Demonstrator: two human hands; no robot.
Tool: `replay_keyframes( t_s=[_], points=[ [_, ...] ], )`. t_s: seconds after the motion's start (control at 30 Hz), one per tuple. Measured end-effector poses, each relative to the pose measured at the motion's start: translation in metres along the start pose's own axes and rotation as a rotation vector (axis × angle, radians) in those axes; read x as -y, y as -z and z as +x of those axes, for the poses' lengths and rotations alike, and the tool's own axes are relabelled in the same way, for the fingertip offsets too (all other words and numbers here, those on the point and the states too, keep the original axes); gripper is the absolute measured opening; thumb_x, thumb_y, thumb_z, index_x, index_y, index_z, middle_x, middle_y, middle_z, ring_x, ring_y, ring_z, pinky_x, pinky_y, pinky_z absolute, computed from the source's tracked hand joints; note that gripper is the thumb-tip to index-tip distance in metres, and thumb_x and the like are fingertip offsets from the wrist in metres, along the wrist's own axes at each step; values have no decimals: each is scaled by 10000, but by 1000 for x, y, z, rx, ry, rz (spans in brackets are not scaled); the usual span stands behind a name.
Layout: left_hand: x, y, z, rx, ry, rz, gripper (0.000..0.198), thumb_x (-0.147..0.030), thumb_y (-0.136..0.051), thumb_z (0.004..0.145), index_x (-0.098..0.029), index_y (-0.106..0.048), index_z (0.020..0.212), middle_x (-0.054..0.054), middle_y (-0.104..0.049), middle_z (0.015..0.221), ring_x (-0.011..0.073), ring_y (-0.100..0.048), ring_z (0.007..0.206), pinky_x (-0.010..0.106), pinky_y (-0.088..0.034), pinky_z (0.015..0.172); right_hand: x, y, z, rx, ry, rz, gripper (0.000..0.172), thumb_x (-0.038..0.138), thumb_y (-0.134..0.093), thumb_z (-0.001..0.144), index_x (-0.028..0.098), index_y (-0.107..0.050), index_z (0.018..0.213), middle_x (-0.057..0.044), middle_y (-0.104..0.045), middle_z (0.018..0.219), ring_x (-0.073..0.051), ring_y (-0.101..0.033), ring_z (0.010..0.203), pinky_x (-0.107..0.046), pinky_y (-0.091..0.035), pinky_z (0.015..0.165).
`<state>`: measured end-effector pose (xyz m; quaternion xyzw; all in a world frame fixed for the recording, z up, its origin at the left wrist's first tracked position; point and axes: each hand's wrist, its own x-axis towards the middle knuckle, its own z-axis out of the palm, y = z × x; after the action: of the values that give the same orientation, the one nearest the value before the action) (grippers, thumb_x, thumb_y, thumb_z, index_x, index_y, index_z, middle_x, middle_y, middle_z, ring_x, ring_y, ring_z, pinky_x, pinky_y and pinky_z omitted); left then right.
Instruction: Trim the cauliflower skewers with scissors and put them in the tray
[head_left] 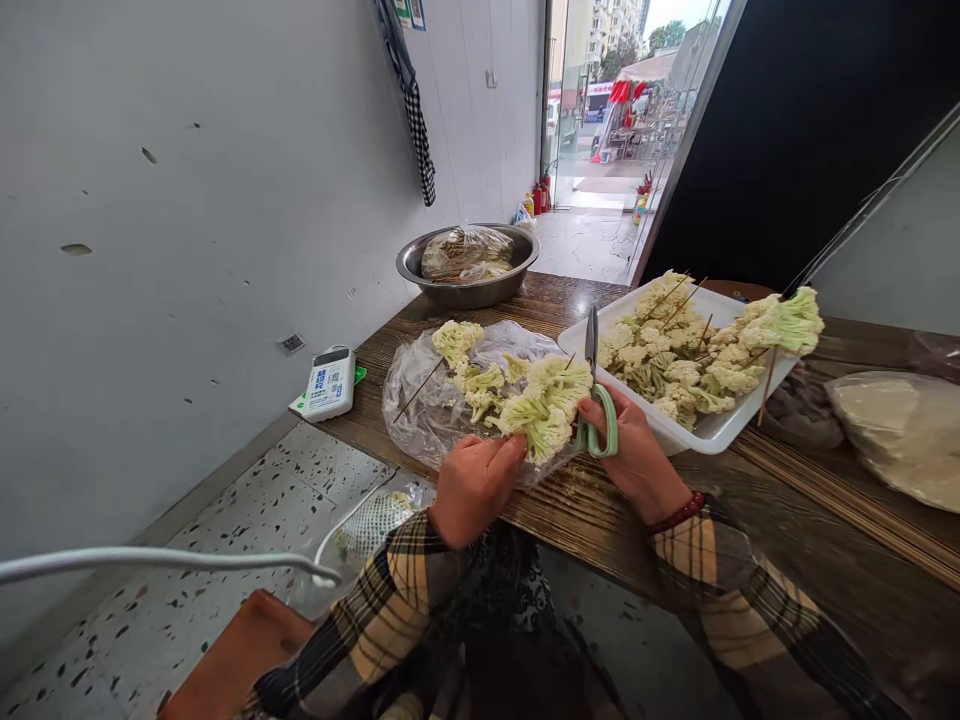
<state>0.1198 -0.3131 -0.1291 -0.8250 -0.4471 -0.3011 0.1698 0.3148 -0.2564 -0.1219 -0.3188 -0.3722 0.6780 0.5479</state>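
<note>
My left hand [481,483] is closed, its thumb and fingers pinching a cauliflower piece [541,418] near the table's front edge. Green-handled scissors [598,420] are in my right hand [637,455], blades pointing up, close beside that piece. Under and behind the cauliflower lies a crumpled clear plastic bag [416,420]. Smaller florets [459,342] rest on the bag, and a thin wooden skewer [418,390] sticks out from one of them. To the right, a white tray [701,438] holds many florets, several of them on skewers.
A metal basin [480,292] with bagged goods stands at the back of the wooden table [592,515]. Bare skewers [855,510] lie at the right, near a plastic bag of pale contents [900,425]. A white box-like device [328,385] sits at the left corner. A white cable [165,557] crosses the lower left.
</note>
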Motion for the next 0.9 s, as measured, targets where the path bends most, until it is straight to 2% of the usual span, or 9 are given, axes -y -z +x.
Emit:
replay_keyframes(
  t_s=[0.13, 0.27, 0.33, 0.43, 0.53, 0.63, 0.77, 0.83, 0.9],
  points=[
    [-1, -2, -3, -10, 37, -45, 92, -174, -517, 916, -157, -600, 953, 19, -693, 696, 134, -620, 599, 283, -384, 595, -2, 0, 1, -14, -11, 4, 390, 382, -837, 628, 254, -692, 966, 25, -684, 842, -113, -591, 582, -283, -511, 570],
    [-3, -3, -6, 2, 120, -201, 110, -179, -526, 909, -166, -594, 995, 28, -710, 776, 137, -636, 654, 275, -420, 634, -5, -1, 2, -11, -21, 28, 368, 361, -827, 641, 253, -683, 962, 31, -686, 835, -113, -585, 574, -276, -508, 558],
    [-6, -3, -8, 23, 228, -331, 124, -202, -530, 906, -174, -600, 1004, 36, -712, 826, 139, -641, 692, 270, -445, 666, -6, -2, 1, -3, -12, 44, 331, 340, -813, 661, 261, -680, 954, 34, -686, 833, -117, -582, 583, -268, -503, 554],
    [-12, -1, -9, 75, 468, -579, 180, -258, -528, 903, -173, -619, 1032, 42, -693, 840, 137, -635, 690, 258, -470, 654, -5, -4, 0, 3, 10, 55, 292, 321, -795, 681, 274, -677, 944, 33, -685, 844, -129, -589, 627, -260, -494, 558],
    [-15, 1, -7, 174, 697, -878, 279, -319, -512, 903, -143, -620, 1091, 27, -658, 770, 119, -596, 577, 253, -472, 586, -4, -5, -2, -9, 26, 41, 263, 313, -777, 696, 268, -671, 932, 29, -660, 802, -125, -560, 605, -250, -489, 541],
    [-12, 1, -5, 243, 818, -1084, 331, -388, -518, 895, -127, -628, 1065, 0, -604, 701, 98, -536, 490, 244, -444, 520, -4, -5, -3, -12, 24, 43, 266, 302, -777, 692, 260, -666, 930, 32, -633, 763, -114, -532, 566, -246, -492, 533],
    [1, 1, -2, 195, 838, -1068, 319, -412, -515, 893, -131, -664, 918, -4, -563, 659, 98, -507, 479, 243, -416, 494, -3, -9, -4, 8, 8, 75, 346, 268, -803, 659, 273, -664, 976, 31, -651, 843, -120, -568, 623, -264, -531, 596],
    [9, 5, 1, 146, 769, -945, 282, -368, -512, 900, -140, -676, 933, 9, -585, 670, 115, -532, 517, 251, -426, 523, -3, -10, -5, 19, 4, 56, 389, 276, -816, 646, 275, -663, 1004, 28, -659, 870, -130, -584, 660, -285, -551, 641],
    [17, 11, 5, 105, 641, -782, 237, -304, -509, 908, -154, -687, 949, 40, -643, 749, 145, -596, 640, 266, -457, 613, -3, -10, -5, 21, -13, 34, 412, 301, -827, 642, 279, -663, 1019, 28, -661, 879, -135, -589, 683, -306, -563, 683]
  ],
)
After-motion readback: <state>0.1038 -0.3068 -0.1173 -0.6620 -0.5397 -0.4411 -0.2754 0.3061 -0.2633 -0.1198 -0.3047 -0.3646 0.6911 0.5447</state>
